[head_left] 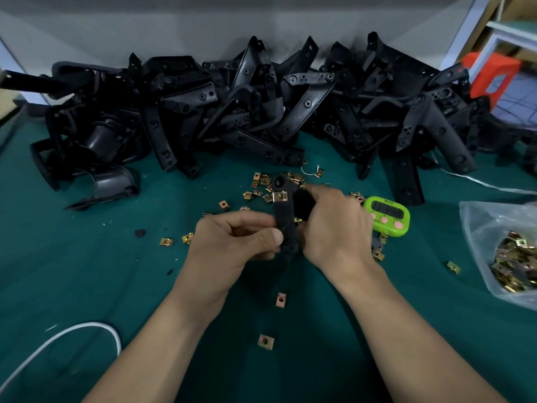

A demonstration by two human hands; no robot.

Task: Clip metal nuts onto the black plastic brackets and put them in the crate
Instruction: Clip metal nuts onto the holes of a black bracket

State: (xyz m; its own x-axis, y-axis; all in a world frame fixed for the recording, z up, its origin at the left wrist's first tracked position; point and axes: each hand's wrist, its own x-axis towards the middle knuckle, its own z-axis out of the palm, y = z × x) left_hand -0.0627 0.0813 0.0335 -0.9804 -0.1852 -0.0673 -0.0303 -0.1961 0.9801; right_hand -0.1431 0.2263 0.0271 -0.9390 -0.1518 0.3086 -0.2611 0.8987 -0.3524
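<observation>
A black plastic bracket [283, 213] stands nearly upright above the green table, held between both hands. My left hand [232, 242] pinches its lower part with thumb and fingers. My right hand [334, 225] grips it from the right side. A brass metal nut [280, 196] is clipped on the bracket near its top. Several loose metal nuts [261, 181] lie scattered on the table behind and around the hands. No crate is in view.
A large heap of black brackets [261, 106] fills the back of the green table [87, 271]. A green timer [388, 216] sits right of my hands. A plastic bag of nuts [511, 257] lies far right. A white cable [72, 333] curves at front left.
</observation>
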